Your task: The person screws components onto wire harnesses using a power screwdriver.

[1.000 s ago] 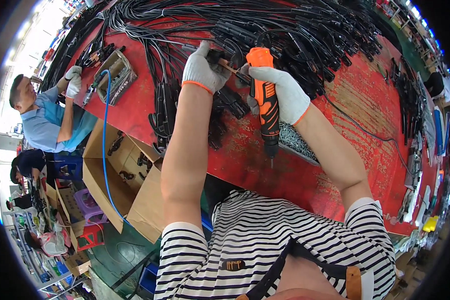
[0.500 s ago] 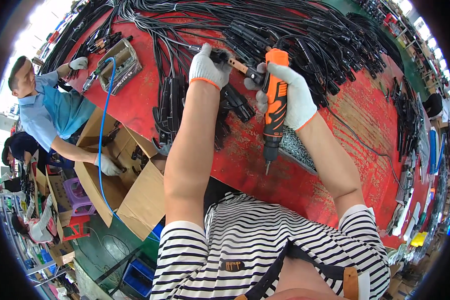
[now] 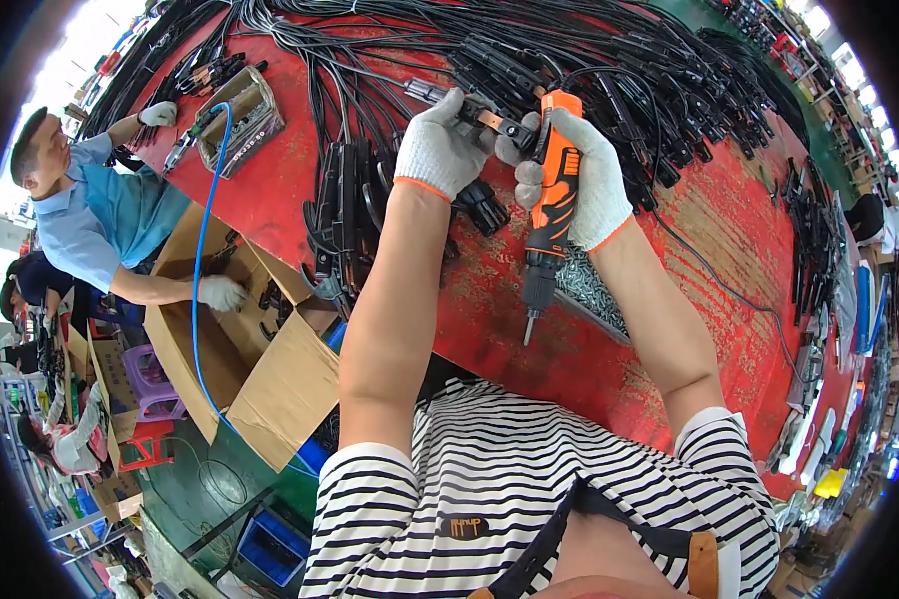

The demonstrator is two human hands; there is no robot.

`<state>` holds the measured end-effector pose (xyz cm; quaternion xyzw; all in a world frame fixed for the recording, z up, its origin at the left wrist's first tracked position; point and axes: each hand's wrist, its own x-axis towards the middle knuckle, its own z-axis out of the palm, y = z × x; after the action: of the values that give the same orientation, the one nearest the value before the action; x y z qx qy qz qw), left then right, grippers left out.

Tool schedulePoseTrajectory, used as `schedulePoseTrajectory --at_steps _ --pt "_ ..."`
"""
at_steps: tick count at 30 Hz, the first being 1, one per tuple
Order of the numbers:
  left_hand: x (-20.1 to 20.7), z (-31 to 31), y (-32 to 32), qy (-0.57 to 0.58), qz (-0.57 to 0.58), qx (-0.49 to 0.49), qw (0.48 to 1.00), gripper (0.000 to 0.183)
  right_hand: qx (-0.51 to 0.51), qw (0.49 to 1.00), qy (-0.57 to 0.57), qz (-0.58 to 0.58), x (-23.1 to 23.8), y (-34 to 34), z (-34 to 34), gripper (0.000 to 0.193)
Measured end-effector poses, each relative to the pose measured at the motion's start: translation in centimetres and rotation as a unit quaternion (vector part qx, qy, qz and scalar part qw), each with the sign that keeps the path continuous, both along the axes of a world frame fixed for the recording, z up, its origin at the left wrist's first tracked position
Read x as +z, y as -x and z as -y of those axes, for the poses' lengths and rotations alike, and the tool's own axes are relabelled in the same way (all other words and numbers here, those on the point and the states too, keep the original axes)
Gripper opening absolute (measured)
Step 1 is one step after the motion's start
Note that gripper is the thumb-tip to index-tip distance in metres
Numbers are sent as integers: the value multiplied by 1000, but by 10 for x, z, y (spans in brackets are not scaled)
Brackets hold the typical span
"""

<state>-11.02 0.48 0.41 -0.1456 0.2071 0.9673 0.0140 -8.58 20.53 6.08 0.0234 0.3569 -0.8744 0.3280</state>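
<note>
Left hand [image 3: 440, 150] drawn in toward the right hand [image 3: 594, 170] above the red bench [image 3: 489, 344]

Compared with half a second ago, the left hand sits closer to the right one, and the black clamp [image 3: 517, 133] between them has shifted with it. Both hands wear white knit gloves with orange cuffs. The left is closed around the clamp, a dark, smooth-looking piece with a flat copper-coloured strip; the right is wrapped around an orange and black power driver [image 3: 559, 160], whose ribbed grip ends in a dark chuck and a thin metal bit pointing to the bench's near edge. The clamp is held up over the middle of the bench, its end just beside the driver.

Near that edge, a tray of small, shiny screws [image 3: 594, 290] lies partly behind the right forearm. Smooth black cables [image 3: 400, 40] sweep along the far edge. The bench's red surface is scuffed, with bare brown patches toward the right.

Off the left edge, a co-worker's gloved hand [image 3: 220, 293] is higher over the open cardboard box [image 3: 285, 394] than before; whether it grips anything cannot be told.
</note>
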Motion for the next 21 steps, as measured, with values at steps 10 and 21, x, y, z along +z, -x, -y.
schedulePoseTrajectory --at_steps 10,21 --pt "4 -16 -23 -42 -37 -117 992 31 40 996 75 29 -5 4 -1 27" --pt "31 -28 -43 40 -27 -85 995 26 65 995 69 20 3 -8 -1 27"
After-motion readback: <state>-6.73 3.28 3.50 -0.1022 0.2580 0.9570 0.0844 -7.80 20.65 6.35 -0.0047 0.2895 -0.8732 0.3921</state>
